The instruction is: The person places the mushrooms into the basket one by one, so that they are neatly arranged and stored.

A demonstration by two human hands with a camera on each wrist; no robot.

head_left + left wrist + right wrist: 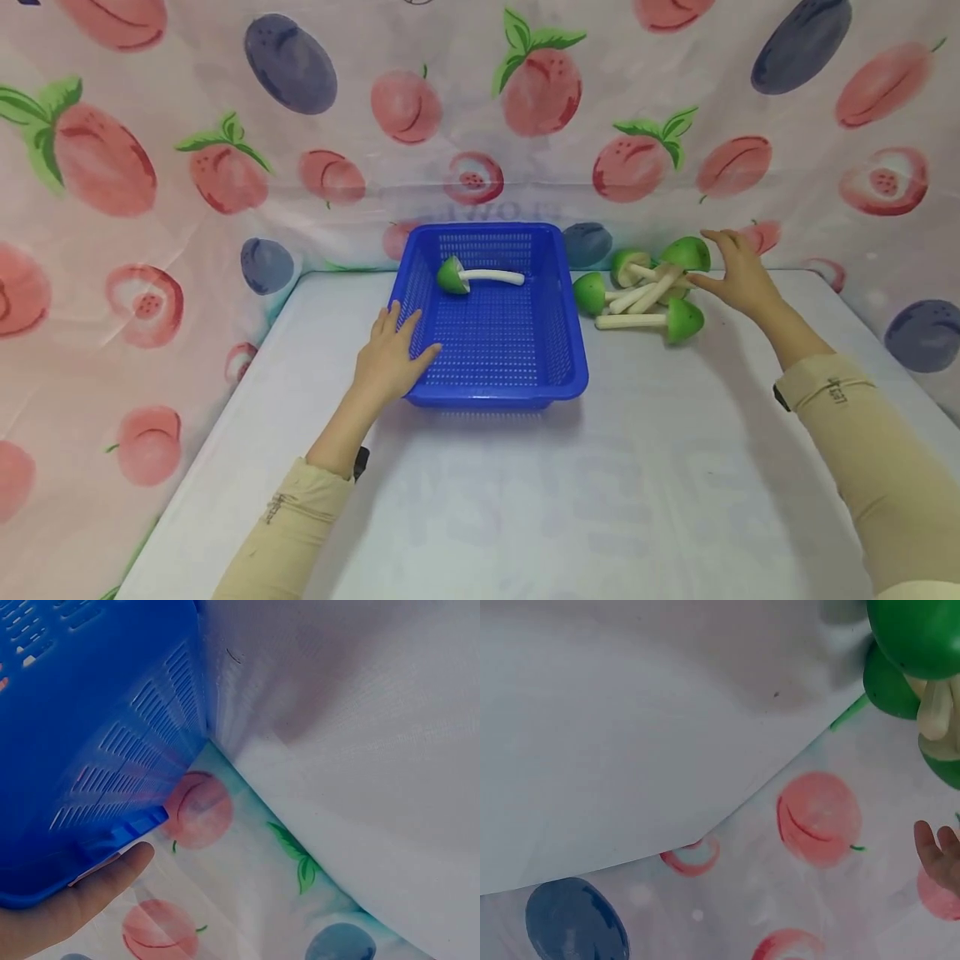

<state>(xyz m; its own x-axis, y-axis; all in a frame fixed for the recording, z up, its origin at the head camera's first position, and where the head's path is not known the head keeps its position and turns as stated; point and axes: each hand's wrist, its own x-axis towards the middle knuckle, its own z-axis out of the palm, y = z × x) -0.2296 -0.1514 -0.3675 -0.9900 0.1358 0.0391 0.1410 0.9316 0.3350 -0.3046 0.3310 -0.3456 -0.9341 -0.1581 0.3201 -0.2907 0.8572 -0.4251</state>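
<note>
A blue plastic basket [495, 392] with slotted walls stands on the white table. Inside it, near the back, lies one toy mushroom [453, 276] with a green cap and a pale stem. My left hand [388, 358] rests on the basket's front left rim, fingers fairly straight and spread; the left wrist view shows a finger [112, 881] along the rim. To the right of the basket is a pile of several similar mushrooms [684, 321]. At the pile's back right, my right hand [738, 275] has thumb and fingers parted close to a green cap [684, 252].
Behind the table [525, 500] hangs a fruit-print cloth [450, 67], right at its back edge. The cloth also runs along the left and right sides. The pile sits close beside the basket's right wall.
</note>
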